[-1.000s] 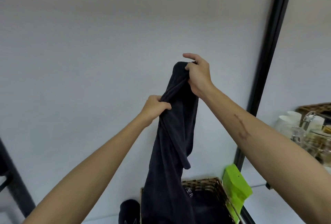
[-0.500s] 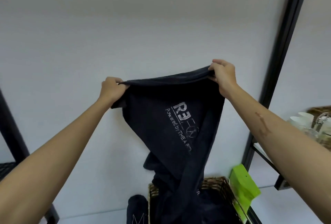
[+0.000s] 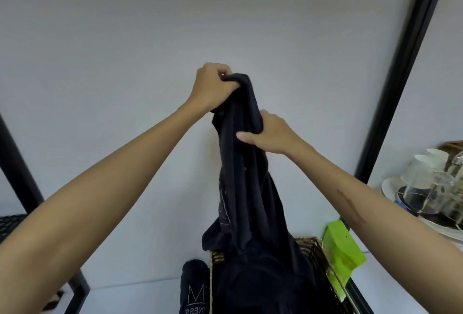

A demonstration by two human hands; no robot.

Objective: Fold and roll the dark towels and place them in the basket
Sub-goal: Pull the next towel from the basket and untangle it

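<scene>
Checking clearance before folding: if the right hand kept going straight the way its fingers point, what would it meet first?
The right hand points leftward, already against the hanging dark towel. Beyond the cloth, probably the left forearm, though depth is unclear.

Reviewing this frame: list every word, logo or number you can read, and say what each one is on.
"M": large pale letter on the rolled towel standing left of the basket.
"NESS": partial mirrored word under that letter; the rest is cut off by the frame edge.
Held towel: faint pale print along a fold, too bunched to read.
Green box: no readable text.
</scene>
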